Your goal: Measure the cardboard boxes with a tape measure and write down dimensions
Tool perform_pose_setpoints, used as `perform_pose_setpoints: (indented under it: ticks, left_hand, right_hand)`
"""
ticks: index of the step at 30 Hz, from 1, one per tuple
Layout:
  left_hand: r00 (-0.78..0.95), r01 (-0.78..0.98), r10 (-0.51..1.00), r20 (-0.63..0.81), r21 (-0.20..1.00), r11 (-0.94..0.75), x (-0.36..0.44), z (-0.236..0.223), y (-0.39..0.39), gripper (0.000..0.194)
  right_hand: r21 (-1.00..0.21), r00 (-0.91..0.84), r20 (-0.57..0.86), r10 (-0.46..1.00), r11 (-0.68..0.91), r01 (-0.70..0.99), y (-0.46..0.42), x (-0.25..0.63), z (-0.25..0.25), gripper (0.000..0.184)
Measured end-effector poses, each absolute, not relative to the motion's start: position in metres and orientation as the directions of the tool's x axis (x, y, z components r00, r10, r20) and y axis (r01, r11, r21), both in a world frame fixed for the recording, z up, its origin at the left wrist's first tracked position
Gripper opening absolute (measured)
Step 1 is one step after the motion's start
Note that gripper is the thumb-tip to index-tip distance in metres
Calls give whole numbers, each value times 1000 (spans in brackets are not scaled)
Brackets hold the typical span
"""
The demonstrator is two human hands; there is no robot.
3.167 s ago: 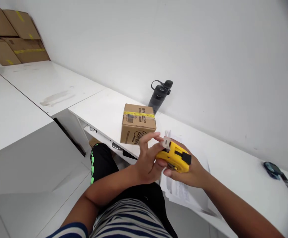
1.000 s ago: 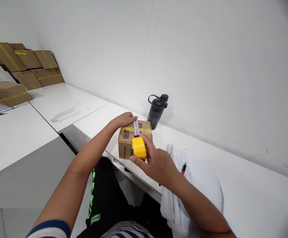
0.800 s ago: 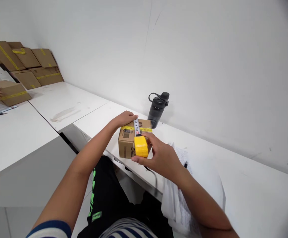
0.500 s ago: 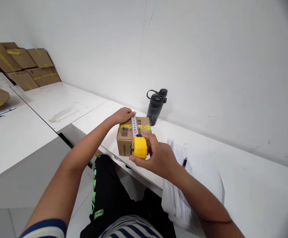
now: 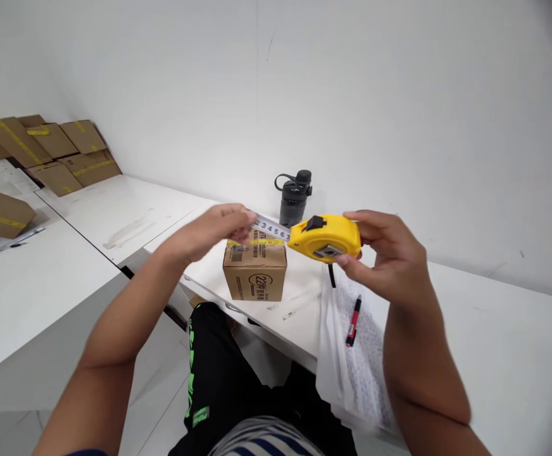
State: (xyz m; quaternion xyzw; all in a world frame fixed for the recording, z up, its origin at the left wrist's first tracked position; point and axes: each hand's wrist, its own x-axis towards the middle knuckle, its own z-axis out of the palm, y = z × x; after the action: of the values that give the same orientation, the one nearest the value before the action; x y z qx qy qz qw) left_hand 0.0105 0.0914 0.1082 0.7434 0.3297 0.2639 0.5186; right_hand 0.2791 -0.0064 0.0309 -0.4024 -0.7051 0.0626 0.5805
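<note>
A yellow tape measure (image 5: 347,233) is gripped at its far end by my right hand (image 5: 390,253), its black lock button on top. A short length of the white blade (image 5: 271,227) reaches leftward from its mouth, and my left hand (image 5: 214,233) pinches the free end. Both hands are raised above a small brown cardboard box (image 5: 257,282) with yellow tape and printed characters. The box sits upright near the front edge of the desk. Part of its top is hidden behind the blade and my left hand.
Behind the box a dark water bottle (image 5: 294,201) stands near the wall. To the right lie papers (image 5: 366,354) with a red and black pen (image 5: 353,322) on them. Taped cardboard boxes (image 5: 90,166) are piled at the far left; another box (image 5: 3,212) there has a person's fingers on it.
The tape measure has come up off the box and swung rightward, turning its side toward me. Less blade is out. My left hand still holds the tip, now lifted from the box's far edge.
</note>
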Motion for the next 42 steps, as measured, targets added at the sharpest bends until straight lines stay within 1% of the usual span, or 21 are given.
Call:
perform_pose_setpoints:
  ticks: [3, 5, 7, 9, 11, 12, 13, 15, 17, 18, 20, 23, 25, 27, 29, 31, 32, 34, 37, 39, 42]
  left_hand:
    - [751, 343, 636, -174, 927, -152, 33, 94, 83, 45]
    - [714, 450, 662, -228, 874, -184, 43, 83, 82, 55]
    - [605, 551, 793, -77, 760, -346, 48, 71, 83, 64]
    - [571, 632, 809, 141, 554, -543, 45, 59, 87, 73]
    - [636, 653, 746, 196, 379, -656, 32, 46, 93, 95]
    - [661, 653, 730, 176, 343, -675, 21, 39, 97, 106]
    - [654, 664, 741, 152, 354, -659, 7, 31, 100, 113]
    - [558, 687, 813, 168, 457, -566, -26, 10, 104, 115]
    - [369, 633, 900, 232, 646, -426, -57, -19, 100, 108]
    - [282, 561, 929, 241, 744, -363, -70, -37, 95, 103]
    - [218, 422, 958, 187, 867, -266, -82, -76, 83, 103]
    - [244, 357, 960, 136, 908, -219, -73, -120, 67, 100]
    - [220, 343, 957, 188, 904, -257, -59, -125, 63, 103]
    - [118, 324, 945, 307, 887, -328, -46, -106, 60, 106]
    - [-29, 284, 903, 428, 870, -403, -36, -69, 57, 99]
    - [-98, 218, 890, 444, 883, -416, -25, -23, 53, 83]
    - [-44, 196, 913, 405, 900, -390, -19, -2, 51, 82]
    - [168, 161, 952, 254, 946, -281, -4, 35, 49, 84]
    - [395, 102, 918, 29, 992, -76, 15, 63, 51, 88]
    - [437, 83, 898, -54, 996, 20, 22, 67, 54, 90]
    - [417, 100, 902, -109, 992, 74, 26, 63, 58, 95]
  right_hand:
    - [-601, 47, 765, 642, 686, 410, -1, 282, 29, 46]
    - [-608, 50, 752, 657, 662, 438, -2, 284, 29, 46]
    - [-598, 79, 756, 650, 635, 489, -5, 290, 32, 48]
    - [-603, 162, 771, 615, 624, 497, -6, 297, 34, 49]
    - [-617, 263, 781, 567, 637, 462, -1, 303, 33, 51]
    - [-622, 318, 782, 535, 642, 449, 3, 305, 32, 53]
    - [-623, 384, 782, 491, 642, 448, 9, 305, 29, 56]
    - [-627, 552, 757, 350, 626, 463, 25, 306, 21, 58]
    - [-669, 727, 651, 216, 615, 417, 42, 306, 10, 52]
    - [-709, 791, 572, 219, 617, 342, 50, 306, 5, 49]
    - [-797, 812, 417, 409, 594, 110, 65, 305, -4, 43]
    - [-879, 597, 229, 769, 426, -213, 80, 294, -8, 51]
    - [-894, 434, 138, 890, 301, -333, 81, 279, -5, 57]
    - [-907, 291, 91, 952, 200, -371, 75, 262, -1, 56]
    - [-931, 210, 123, 970, 186, -314, 65, 245, 1, 52]
    - [-943, 199, 240, 950, 277, -187, 53, 230, 0, 54]
    - [-928, 205, 325, 923, 352, -117, 48, 225, -1, 59]
    - [-862, 201, 495, 845, 506, -6, 40, 216, -3, 70]
    - [-761, 172, 647, 743, 644, 83, 32, 211, -6, 68]
    - [-734, 144, 679, 720, 666, 132, 29, 212, -7, 64]
    - [-720, 89, 687, 721, 660, 215, 27, 217, -10, 64]
